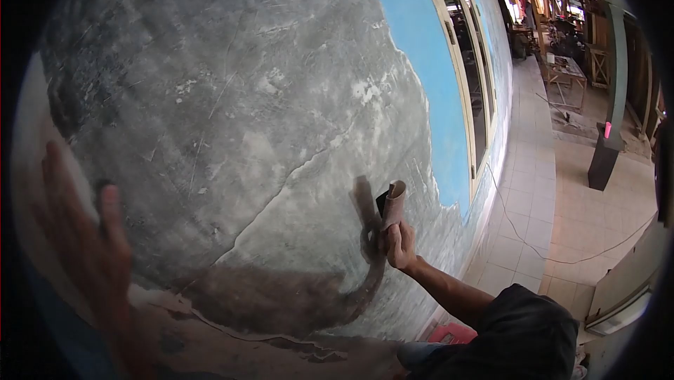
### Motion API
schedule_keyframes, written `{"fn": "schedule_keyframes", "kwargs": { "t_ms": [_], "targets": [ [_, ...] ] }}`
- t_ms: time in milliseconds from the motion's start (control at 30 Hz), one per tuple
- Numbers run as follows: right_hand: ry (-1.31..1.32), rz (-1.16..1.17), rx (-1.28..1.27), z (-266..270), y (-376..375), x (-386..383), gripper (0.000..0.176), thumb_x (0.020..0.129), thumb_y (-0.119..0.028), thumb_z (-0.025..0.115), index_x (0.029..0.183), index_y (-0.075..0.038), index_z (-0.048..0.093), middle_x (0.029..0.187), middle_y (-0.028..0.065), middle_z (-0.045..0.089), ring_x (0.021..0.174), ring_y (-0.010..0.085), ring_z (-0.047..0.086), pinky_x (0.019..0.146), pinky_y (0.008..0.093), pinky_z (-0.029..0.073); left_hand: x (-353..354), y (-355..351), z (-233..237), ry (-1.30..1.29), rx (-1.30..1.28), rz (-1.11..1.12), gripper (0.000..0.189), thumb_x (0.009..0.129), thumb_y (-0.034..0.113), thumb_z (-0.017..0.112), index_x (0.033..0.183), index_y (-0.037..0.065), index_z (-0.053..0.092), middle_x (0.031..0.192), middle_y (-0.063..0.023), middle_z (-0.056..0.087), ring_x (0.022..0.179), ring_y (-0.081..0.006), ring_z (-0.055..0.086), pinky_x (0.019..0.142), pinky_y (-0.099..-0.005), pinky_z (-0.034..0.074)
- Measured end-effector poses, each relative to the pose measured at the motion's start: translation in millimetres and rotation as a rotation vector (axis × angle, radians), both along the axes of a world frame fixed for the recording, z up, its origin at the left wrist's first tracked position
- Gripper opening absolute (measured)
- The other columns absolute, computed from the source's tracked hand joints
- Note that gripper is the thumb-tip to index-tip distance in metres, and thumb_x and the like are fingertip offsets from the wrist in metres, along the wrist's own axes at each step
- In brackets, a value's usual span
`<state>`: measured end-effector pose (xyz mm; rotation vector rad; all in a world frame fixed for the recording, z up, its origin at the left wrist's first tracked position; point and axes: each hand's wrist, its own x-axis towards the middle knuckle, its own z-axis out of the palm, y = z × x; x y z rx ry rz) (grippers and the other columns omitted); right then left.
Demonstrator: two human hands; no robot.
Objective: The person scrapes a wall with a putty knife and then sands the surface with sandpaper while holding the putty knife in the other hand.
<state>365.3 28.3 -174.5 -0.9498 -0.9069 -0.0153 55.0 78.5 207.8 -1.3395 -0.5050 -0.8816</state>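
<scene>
In the head view, my right hand (400, 245) is closed around the lower end of a curled sheet of sandpaper (395, 206), tan outside with a black edge. It is held upright close to a grey, scraped wall (232, 92), where its shadow falls just to the left. Left of the hand, a long slanting crack (281, 192) runs through the plaster. At the far left, my left hand (88, 239) is raised beside the wall with fingers stretched and thumb apart, slightly blurred. Nothing shows in it.
Blue paint (414, 50) surrounds a cream-framed window (467, 64) on the right. A cable (519, 232) crosses the tiled floor (519, 190). A dark post base (604, 162), a small table (565, 71) and a pink-red object (453, 333) low by the wall stand around.
</scene>
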Motion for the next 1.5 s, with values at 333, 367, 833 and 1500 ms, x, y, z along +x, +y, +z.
{"fn": "schedule_keyframes", "kwargs": {
  "t_ms": [333, 367, 833, 1500],
  "targets": [
    [-0.024, -0.070, 0.148, -11.6, 13.2, 3.7, 0.042, 0.101, -0.036, 0.034, 0.086, -0.002, 0.053, 0.057, 0.0027, 0.054, 0.051, 0.0132, 0.056, 0.049, 0.0277, 0.042, -16.8, -2.6, 11.4, -0.200, -0.111, 0.045, 0.077, 0.093, 0.057, 0.046, 0.149, 0.007, 0.028, 0.151, -0.0144, 0.035, 0.140, -0.0338, 0.031, 0.114, -0.0594, 0.016],
    [-0.042, -0.049, 0.169, -25.7, 21.2, 9.4, 0.043, 0.101, -0.038, 0.033, 0.089, -0.001, 0.052, 0.057, 0.0019, 0.055, 0.051, 0.0122, 0.055, 0.048, 0.0259, 0.041, -11.9, -8.1, 2.4, -0.142, -0.173, -0.025, 0.075, 0.093, 0.053, 0.048, 0.149, 0.007, 0.028, 0.151, -0.0147, 0.035, 0.140, -0.0339, 0.031, 0.114, -0.0586, 0.017],
    [0.315, 0.039, 0.211, -9.2, 21.7, -7.8, 0.044, 0.103, -0.047, 0.027, 0.093, -0.009, 0.047, 0.054, 0.0001, 0.040, 0.038, 0.0089, 0.035, 0.033, 0.0223, 0.028, -18.1, -18.1, -35.9, -0.052, -0.353, -0.257, 0.082, 0.088, 0.034, 0.066, 0.148, -0.002, 0.023, 0.149, -0.0242, 0.033, 0.141, -0.0386, 0.028, 0.114, -0.0598, 0.016],
    [0.416, 0.057, 0.221, -17.8, 27.9, -11.7, 0.040, 0.102, -0.046, 0.036, 0.088, -0.010, 0.046, 0.052, -0.0015, 0.040, 0.035, 0.0062, 0.031, 0.031, 0.0218, 0.024, 14.3, -18.0, -17.8, -0.037, -0.321, -0.228, 0.097, 0.085, 0.053, 0.062, 0.145, -0.012, 0.021, 0.143, -0.0313, 0.038, 0.137, -0.0410, 0.034, 0.111, -0.0660, 0.013]
  ]
}}
